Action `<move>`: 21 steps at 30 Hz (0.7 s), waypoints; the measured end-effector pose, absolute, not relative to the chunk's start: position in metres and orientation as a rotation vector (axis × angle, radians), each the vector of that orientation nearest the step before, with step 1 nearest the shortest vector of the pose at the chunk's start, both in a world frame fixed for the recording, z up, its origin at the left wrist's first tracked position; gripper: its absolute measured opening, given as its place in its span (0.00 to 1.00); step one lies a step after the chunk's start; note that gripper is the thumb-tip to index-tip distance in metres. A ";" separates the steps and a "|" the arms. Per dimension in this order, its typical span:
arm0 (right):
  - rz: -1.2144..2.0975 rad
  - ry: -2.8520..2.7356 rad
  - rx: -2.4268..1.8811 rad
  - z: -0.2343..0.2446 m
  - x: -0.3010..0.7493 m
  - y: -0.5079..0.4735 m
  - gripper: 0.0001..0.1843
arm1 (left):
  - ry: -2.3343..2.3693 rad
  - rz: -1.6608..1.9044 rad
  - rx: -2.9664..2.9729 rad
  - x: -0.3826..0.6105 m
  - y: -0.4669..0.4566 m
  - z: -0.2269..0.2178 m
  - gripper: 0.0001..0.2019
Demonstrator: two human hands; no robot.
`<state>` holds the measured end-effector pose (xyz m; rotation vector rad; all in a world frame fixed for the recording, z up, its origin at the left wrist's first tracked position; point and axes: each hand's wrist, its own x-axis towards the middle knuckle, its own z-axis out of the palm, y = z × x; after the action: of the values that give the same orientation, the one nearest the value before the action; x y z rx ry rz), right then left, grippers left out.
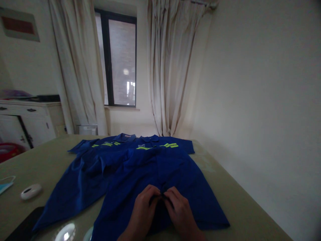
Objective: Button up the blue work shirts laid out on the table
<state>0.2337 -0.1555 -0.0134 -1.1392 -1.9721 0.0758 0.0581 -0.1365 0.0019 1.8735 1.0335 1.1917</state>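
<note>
Two blue work shirts with yellow-green stripes lie spread on the table, collars toward the window. The nearer shirt (185,174) covers part of the other shirt (77,180) on its left. My left hand (147,201) and my right hand (177,201) meet at the front opening of the nearer shirt, close to its lower part. Both hands are closed, thumbs and fingers pinching the cloth along that front edge. Whether a button sits between the fingertips is hidden. Below the hands the cloth falls into shadow.
Left on the table (240,207) are a white oval object (31,191), a blue face mask (6,185), a dark flat object (25,224) and a shiny round item (65,232). A wall (263,100) runs along the right. Curtains (170,67) and a white cabinet (37,117) stand behind.
</note>
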 end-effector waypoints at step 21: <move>0.364 -1.744 -1.102 -0.006 0.241 -0.149 0.07 | 0.925 1.029 1.762 0.047 -0.132 0.011 0.03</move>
<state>0.2412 -0.1490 -0.0055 -1.1020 -1.7444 0.3645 0.0466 -0.1316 0.0113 1.7617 0.9248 1.0293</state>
